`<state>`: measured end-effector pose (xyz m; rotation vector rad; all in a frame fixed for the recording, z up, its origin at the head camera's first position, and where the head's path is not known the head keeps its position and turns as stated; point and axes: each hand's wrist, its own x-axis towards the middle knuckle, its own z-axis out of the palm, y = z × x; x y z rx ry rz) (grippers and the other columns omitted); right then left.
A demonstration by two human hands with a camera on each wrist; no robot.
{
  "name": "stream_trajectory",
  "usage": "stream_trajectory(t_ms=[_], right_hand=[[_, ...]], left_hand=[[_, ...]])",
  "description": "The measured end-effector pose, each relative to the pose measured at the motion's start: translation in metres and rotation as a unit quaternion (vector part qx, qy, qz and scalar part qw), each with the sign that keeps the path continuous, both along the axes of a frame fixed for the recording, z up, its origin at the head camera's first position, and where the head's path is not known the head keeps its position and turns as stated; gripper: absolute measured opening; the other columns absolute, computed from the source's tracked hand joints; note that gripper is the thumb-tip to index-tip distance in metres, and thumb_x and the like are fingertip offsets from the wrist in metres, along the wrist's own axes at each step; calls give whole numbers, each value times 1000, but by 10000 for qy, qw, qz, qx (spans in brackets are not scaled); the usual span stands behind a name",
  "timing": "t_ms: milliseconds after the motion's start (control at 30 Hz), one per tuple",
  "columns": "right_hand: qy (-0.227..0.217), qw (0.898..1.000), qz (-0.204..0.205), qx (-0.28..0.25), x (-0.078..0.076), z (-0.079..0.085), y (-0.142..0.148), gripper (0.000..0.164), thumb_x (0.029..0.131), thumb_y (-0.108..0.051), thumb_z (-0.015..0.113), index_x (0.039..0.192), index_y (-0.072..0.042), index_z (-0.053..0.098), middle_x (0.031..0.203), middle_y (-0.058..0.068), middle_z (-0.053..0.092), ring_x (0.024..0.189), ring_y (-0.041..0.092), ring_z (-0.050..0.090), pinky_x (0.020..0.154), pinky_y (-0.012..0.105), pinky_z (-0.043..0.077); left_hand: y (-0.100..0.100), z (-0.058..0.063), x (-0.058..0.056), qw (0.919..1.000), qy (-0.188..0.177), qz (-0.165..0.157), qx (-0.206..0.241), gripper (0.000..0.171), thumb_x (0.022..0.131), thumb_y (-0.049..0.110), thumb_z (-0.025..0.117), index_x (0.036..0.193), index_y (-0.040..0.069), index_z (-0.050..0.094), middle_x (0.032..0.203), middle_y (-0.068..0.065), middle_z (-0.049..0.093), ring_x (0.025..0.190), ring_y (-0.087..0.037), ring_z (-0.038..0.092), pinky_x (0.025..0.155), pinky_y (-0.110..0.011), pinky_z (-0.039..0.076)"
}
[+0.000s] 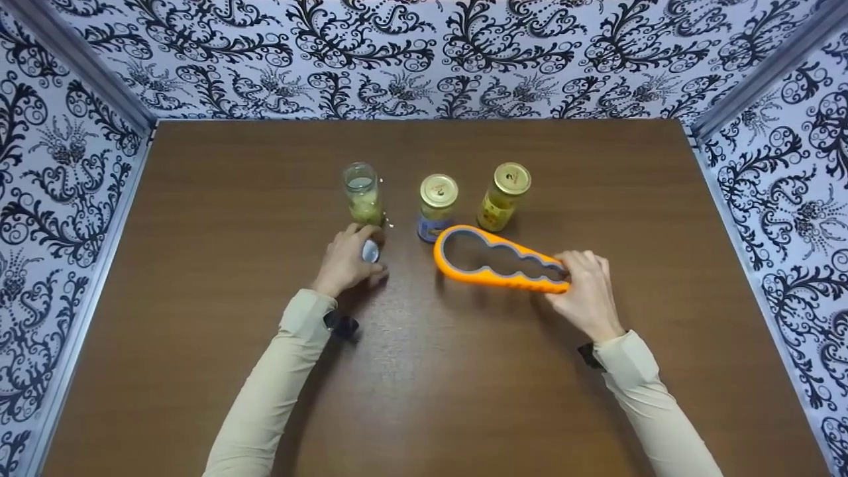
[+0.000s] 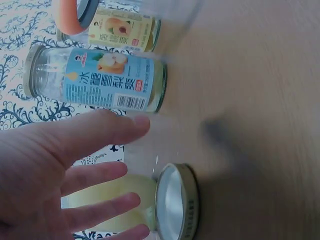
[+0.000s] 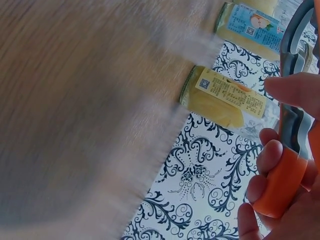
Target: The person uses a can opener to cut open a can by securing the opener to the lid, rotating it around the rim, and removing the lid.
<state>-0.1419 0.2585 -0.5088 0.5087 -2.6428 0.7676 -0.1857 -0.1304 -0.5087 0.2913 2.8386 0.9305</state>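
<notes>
The brown bench (image 1: 411,404) carried the work, which looked to be the opening of lidded jars. With one jar uncapped and two capped, the step in hand seemed to be leaving the loose lid (image 2: 176,204) beside its jar; the next move would call for bringing the tool level over a sealed cap while the free hand steadied that jar.

The tool, an orange jar opener (image 1: 487,277), was a long loop with a grey, scalloped lining and a rounded closed end. The right hand (image 1: 586,291) grasped it by its free ends and held it above the bench, the closed end towards the blue-label jar (image 1: 435,215); whether the two touched could not be told. The left hand (image 1: 348,260) gripped nothing, its fingers loosely spread around the lid.

The blue-label jar stood upright between the yellow-label jar (image 1: 500,205), on its right, and the open jar (image 1: 364,199), on its left. The first two wore gold caps and fruit pictures; the open jar showed pale yellow-green contents below clear glass.

Smallest was the lid, gold-sided, its silvery inside facing up, flat on the bench just in front of the open jar.
</notes>
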Motion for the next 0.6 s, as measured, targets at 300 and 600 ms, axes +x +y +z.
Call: stream_trajectory(t_ms=[300,600], right_hand=[[55,9999,-121,-25,-1,3,2,37,61,-1,81,93,-1,64,86,11,65,79,31,50,83,49,32],[51,9998,-209,-35,1,4,5,39,58,2,79,94,-1,64,85,11,64,77,31,50,82,48,32]], left_hand=[[14,-5,-5,9973,345,-87,644,69,69,13,84,131,1,54,123,-21,57,109,-38,55,92,-50,43],[43,-11,-25,9907,308,-70,1320,79,70,18,86,136,0,47,125,-22,57,116,-35,53,99,-43,40]])
